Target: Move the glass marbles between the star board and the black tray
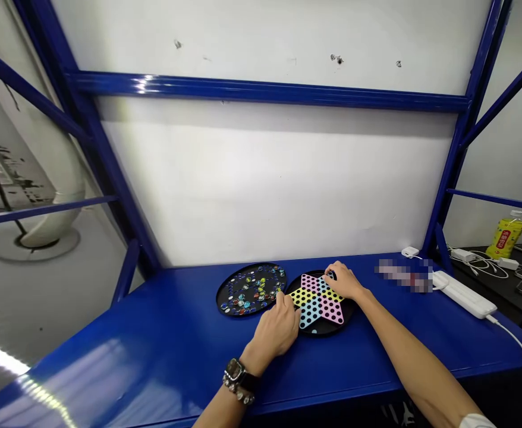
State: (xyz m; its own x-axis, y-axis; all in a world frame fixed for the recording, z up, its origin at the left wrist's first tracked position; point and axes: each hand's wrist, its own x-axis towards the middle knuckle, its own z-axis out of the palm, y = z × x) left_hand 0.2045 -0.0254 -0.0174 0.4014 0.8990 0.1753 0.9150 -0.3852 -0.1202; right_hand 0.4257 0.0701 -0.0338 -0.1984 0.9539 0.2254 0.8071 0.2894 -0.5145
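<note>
A star-shaped Chinese checkers board (317, 301), with pink, yellow and blue sections full of dark holes, lies over a round black tray (318, 333). My left hand (276, 324) is closed at the board's left point, its fingertips partly hidden behind the hand. At the upper right edge, the bent fingers of my right hand (342, 280) hold the board too. Just left of it, a second round black tray (220, 297) carries many coloured glass marbles (261, 290). A watch and a beaded bracelet circle my left wrist.
Both trays rest on a blue tabletop (163, 333) against a white wall panel with a blue frame. To the right are a white power strip (464, 294), a white adapter (409, 252) and a blurred patch. A yellow-labelled bottle (506, 236) stands on a black table beyond.
</note>
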